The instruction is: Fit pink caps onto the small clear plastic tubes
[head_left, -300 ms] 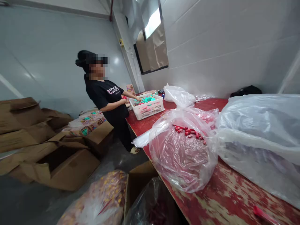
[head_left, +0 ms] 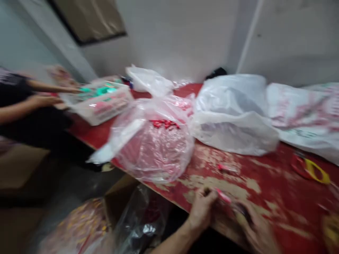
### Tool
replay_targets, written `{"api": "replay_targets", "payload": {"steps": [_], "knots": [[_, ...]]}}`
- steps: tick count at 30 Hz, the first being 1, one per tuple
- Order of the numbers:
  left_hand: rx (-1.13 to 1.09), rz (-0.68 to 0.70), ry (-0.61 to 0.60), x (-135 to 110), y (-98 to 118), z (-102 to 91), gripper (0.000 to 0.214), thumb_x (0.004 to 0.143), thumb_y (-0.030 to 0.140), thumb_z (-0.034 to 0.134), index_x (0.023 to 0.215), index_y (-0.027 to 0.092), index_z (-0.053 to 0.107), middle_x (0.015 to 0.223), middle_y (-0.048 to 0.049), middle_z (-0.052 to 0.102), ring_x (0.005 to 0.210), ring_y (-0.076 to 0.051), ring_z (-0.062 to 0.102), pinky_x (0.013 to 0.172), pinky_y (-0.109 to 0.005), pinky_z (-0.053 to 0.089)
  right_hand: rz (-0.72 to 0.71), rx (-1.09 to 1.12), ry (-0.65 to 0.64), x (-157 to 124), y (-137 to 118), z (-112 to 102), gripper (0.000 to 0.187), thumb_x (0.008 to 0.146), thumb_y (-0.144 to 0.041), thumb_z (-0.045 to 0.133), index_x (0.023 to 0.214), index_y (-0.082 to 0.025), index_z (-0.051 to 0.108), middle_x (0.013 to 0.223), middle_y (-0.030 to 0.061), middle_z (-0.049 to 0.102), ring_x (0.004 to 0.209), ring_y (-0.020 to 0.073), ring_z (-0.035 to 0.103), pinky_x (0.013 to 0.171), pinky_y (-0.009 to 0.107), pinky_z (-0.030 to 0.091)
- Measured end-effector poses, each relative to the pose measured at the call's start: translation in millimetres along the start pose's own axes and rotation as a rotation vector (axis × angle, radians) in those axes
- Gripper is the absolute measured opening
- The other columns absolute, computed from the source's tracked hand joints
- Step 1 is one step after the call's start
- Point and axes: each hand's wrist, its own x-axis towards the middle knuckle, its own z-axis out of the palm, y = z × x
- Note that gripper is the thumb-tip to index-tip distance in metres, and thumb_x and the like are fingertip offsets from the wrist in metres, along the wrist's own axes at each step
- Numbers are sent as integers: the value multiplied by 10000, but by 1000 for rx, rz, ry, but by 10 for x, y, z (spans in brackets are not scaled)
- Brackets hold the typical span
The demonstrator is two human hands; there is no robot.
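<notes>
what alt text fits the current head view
Blurred left hand and right hand with a small pink piece between them, at a worn red table. Beyond lies a clear plastic bag of red pieces; far left, another person's hands by a white plastic basket.

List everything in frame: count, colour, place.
Table: 1, worn red, centre
Basket: 1, white, far left
Green pieces: several, green, in basket
Clear bags: 2, clear, on and below table
Red pieces: many, red, in table bag
White bags: 3+, white, toward wall
Scissors: 1, red and yellow, right
Loose piece: 1, red, beyond hands
Cartons: 2+, brown, lower left
Flecked bag: 1, clear with yellow, lower left
Black item: 1, black, by wall
Blurred item: 1, yellowish, right edge
Window: 1, brown, upper left
Wall: 1, grey, back
Co-worker: 1, dark clothes, at basket
Pink piece: 1, pink, between hands
Left hand: 1, bare, pinching pink piece
Right hand: 1, bare, lower right, grip blurred
</notes>
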Motion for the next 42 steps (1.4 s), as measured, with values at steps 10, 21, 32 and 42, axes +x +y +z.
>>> {"api": "replay_targets", "payload": {"steps": [10,21,32,42], "knots": [[-87,-48,-60,78,127,2,246,562,262,827,645,139,632,619,20,607,533,-77,503,551,-200,405,-300,-133,203,54,-213,-62,256,923,-235,371,1120,-183,525,1007,112,658,878,220,649,699,312,530],[-71,-77,-55,70,118,26,260,524,251,845,625,142,631,661,19,635,551,-76,525,572,-200,437,34,133,-48,84,-322,-133,334,931,-415,351,787,-207,568,654,2,594,578,159,561,533,251,421],[-95,-58,-36,62,93,16,244,545,239,839,633,142,632,704,18,646,539,-63,520,546,-184,429,16,28,23,54,-260,-132,286,922,-304,325,820,-203,573,653,10,589,573,162,560,543,268,429],[-56,-44,-66,39,119,38,232,556,247,834,646,138,650,664,15,646,557,-70,535,580,-181,444,-147,7,77,30,-263,-48,210,936,-283,402,1061,-198,548,970,74,667,854,199,644,730,300,526]]}}
